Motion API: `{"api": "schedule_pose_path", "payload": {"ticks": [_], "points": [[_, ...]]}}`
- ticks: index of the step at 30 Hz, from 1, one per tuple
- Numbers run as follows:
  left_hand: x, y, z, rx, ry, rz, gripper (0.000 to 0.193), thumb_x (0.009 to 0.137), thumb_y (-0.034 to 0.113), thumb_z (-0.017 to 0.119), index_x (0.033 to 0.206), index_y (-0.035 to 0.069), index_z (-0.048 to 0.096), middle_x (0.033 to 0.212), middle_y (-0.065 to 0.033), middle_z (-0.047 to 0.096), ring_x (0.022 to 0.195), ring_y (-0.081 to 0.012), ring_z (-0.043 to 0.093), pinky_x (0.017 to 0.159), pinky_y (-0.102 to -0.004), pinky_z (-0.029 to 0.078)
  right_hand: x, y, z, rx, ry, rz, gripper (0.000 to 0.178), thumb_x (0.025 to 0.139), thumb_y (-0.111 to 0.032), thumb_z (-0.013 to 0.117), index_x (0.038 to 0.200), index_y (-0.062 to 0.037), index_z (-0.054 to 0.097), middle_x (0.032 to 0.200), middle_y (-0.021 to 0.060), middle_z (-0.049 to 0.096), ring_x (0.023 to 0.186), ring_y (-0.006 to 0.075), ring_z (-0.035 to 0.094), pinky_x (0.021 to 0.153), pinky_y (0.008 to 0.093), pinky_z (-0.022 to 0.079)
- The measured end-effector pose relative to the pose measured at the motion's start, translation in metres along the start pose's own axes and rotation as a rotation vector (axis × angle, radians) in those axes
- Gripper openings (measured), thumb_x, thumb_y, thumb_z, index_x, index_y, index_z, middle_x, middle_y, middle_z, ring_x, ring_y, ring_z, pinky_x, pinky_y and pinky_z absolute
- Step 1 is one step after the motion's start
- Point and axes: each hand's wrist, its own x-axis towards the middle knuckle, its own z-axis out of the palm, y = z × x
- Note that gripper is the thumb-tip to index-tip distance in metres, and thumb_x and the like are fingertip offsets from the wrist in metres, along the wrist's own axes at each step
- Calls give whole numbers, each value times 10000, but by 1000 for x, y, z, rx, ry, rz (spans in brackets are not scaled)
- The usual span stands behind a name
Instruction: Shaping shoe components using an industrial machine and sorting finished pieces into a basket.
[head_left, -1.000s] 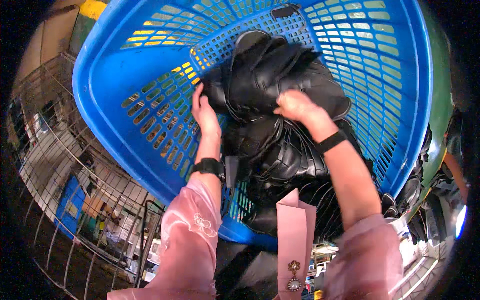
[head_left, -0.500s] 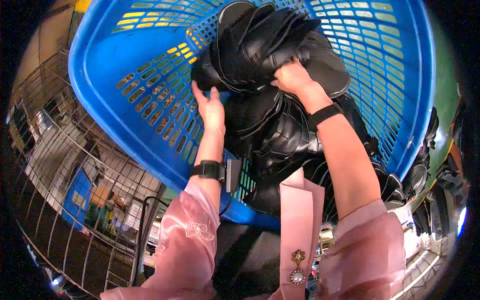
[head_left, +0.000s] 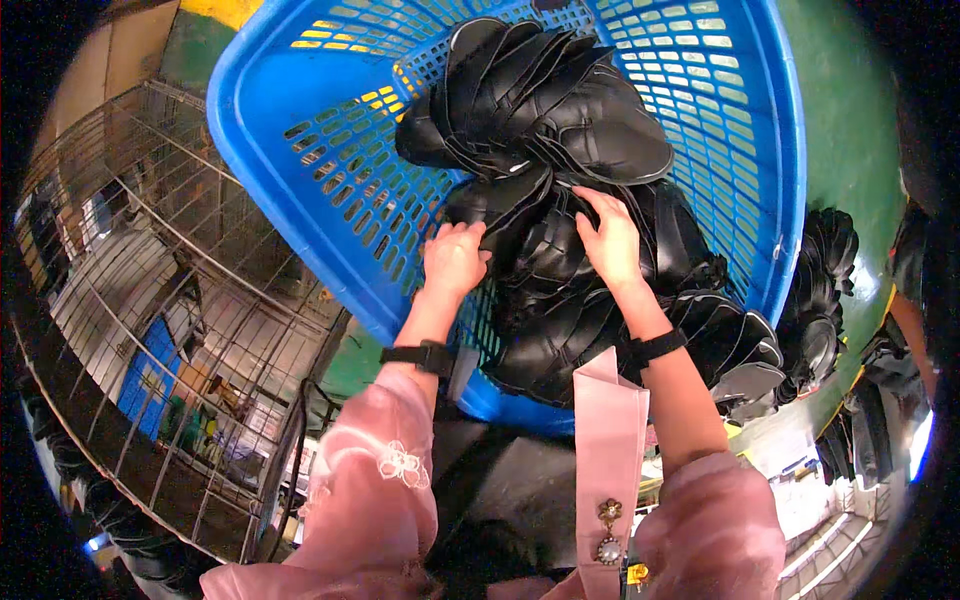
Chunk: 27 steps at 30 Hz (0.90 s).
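Bundles of black leather shoe uppers fill much of a blue plastic basket [head_left: 330, 215]. My left hand [head_left: 455, 260] is at the left end of the middle bundle of shoe uppers [head_left: 545, 245], its fingers curled against that edge. Over the right side of the same bundle lies my right hand [head_left: 612, 238], open, with fingers stretched out and thumb apart, touching the uppers. Just beyond both hands sits a fanned upper bundle [head_left: 555, 105], leaning toward the far side of the basket. Nearer to me is another fanned bundle [head_left: 575, 335].
A wire mesh cage [head_left: 190, 300] stands left of the basket. More black uppers [head_left: 822, 300] lie outside the basket on the green floor [head_left: 850, 130] at the right. The basket's raised blue rim [head_left: 790, 190] surrounds the bundles.
My right hand has let go of the far bundle and come nearer, onto the middle one. My left hand has moved nearer from the far bundle's side. The basket appears shifted in view.
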Motion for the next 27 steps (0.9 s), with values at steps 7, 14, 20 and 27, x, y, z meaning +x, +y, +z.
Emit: {"api": "schedule_pose_path", "payload": {"ticks": [7,14,20,27], "points": [[18,6,-1,125,-40,79,242,656,147,634,898,128,629,852,-117,644,863,-303,599,738,-452,491,55,-53,30,0,46,-289,244,717,-34,569,947,-72,641,899,99,642,915,281,586,828,378,462],[16,19,51,-959,513,-145,278,742,244,583,972,99,638,957,-67,636,954,-241,557,830,-565,408,137,-119,153,-460,-131,-641,383,798,-140,495,1178,-120,544,1242,56,513,1229,228,403,1062,420,237],[17,25,-11,286,-45,52,142,737,203,574,817,183,689,806,-28,620,859,-200,554,801,-479,381,158,-74,147,-715,-172,-651,682,649,-231,716,1278,-253,452,1221,53,505,1193,224,426,1093,462,170],[52,36,-86,524,-189,75,148,732,160,572,813,160,696,806,-32,642,875,-181,558,871,-455,317,205,-72,82,-650,-343,-616,836,545,-252,817,1281,-252,422,1179,26,512,1159,207,454,1066,470,234]]}}
